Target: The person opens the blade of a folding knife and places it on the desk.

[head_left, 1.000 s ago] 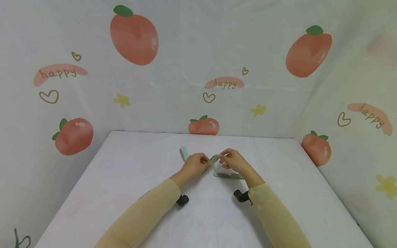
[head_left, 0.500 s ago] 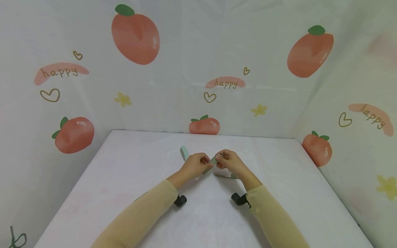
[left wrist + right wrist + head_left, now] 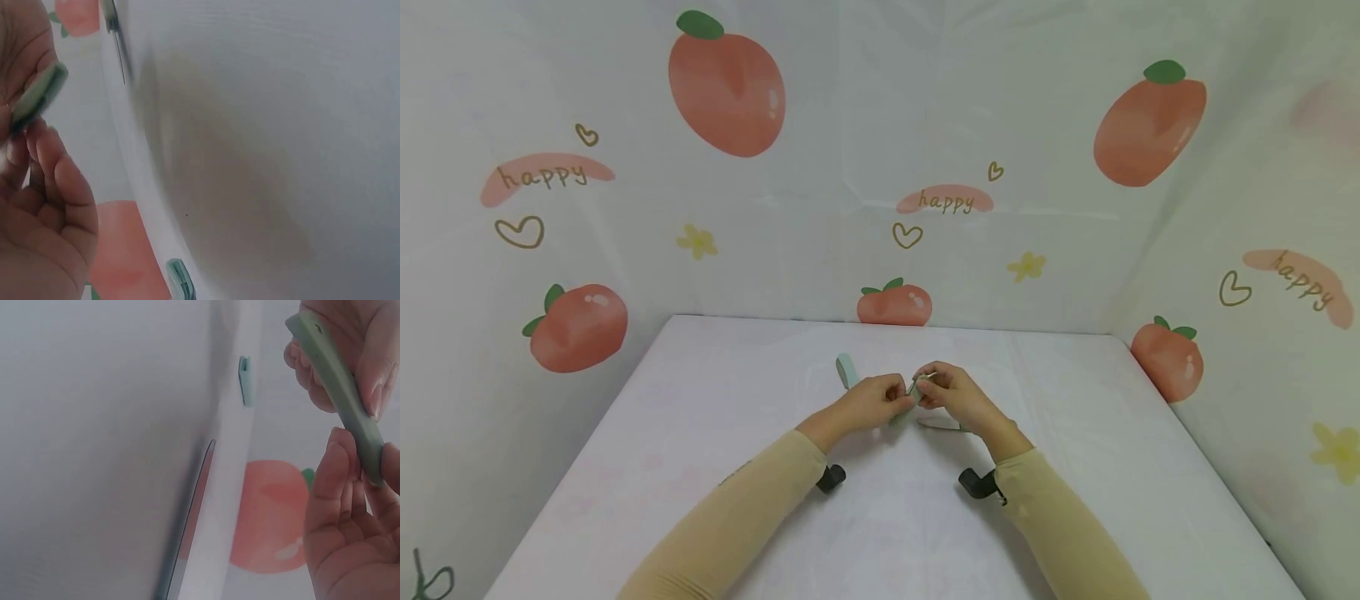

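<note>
In the head view, both hands meet over the middle of the white table. Between them is a slim green handle-like piece (image 3: 331, 369), with a small hole near one end. My left hand (image 3: 874, 402) grips it between thumb and fingers. The fingertips of my right hand (image 3: 958, 396) pinch its other end. Beneath the right hand lies a knife (image 3: 938, 423) with a metal blade; the wrist hides most of its green handle. Beyond my left hand rests a pale green, narrow slotted piece (image 3: 846, 368), partly covered by that hand.
White table (image 3: 700, 417) meets a white cloth wall (image 3: 820, 167) printed with fruit, hearts and flowers. Black wrist camera mounts (image 3: 977, 483) stick out below both forearms, close to the tabletop.
My right hand has moved slightly left and now pinches the end of the green piece, which showed more openly before. The left hand has turned slightly and keeps its hold.
</note>
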Action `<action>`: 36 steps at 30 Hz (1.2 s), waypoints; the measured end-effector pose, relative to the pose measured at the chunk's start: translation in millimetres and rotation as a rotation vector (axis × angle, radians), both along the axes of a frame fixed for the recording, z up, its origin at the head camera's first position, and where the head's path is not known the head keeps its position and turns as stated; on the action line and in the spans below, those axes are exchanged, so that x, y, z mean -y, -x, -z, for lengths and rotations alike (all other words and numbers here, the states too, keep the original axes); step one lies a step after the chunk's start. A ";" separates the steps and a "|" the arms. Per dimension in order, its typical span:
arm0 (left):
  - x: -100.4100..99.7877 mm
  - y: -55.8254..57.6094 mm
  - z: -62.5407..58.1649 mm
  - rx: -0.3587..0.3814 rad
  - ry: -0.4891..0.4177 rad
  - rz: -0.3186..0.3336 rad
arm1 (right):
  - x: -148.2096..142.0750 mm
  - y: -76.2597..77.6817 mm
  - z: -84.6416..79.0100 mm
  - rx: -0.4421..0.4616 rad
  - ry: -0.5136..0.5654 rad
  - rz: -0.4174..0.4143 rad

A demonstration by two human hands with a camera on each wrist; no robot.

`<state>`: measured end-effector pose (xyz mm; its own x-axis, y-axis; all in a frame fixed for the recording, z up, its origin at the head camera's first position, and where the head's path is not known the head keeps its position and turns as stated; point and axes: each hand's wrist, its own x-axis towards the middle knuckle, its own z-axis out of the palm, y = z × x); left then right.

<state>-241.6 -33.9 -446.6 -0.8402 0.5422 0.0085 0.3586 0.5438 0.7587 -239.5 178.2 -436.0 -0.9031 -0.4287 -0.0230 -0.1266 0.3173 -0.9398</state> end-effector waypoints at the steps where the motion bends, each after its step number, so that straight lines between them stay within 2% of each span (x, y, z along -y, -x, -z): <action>1: 0.6 0.1 -0.1 0.010 0.008 0.020 | 0.2 -0.6 -0.4 0.000 0.000 -0.007; 4: 2.0 0.3 0.2 0.025 0.000 0.070 | 0.8 -2.5 -1.3 0.002 0.001 -0.022; 8: 2.6 -1.1 -1.5 0.023 -0.034 0.091 | 0.5 -4.0 -2.6 0.000 0.013 -0.039; 18: 4.9 -2.9 -2.8 0.036 -0.092 0.072 | -1.1 -1.5 -4.2 0.007 0.015 -0.053; 25: 7.4 -2.5 -3.0 0.003 -0.140 0.029 | -3.4 0.5 -3.3 0.018 0.039 -0.014; 36: 9.8 -0.8 -5.0 -0.032 -0.179 0.027 | -5.5 0.4 -4.6 0.032 0.086 0.003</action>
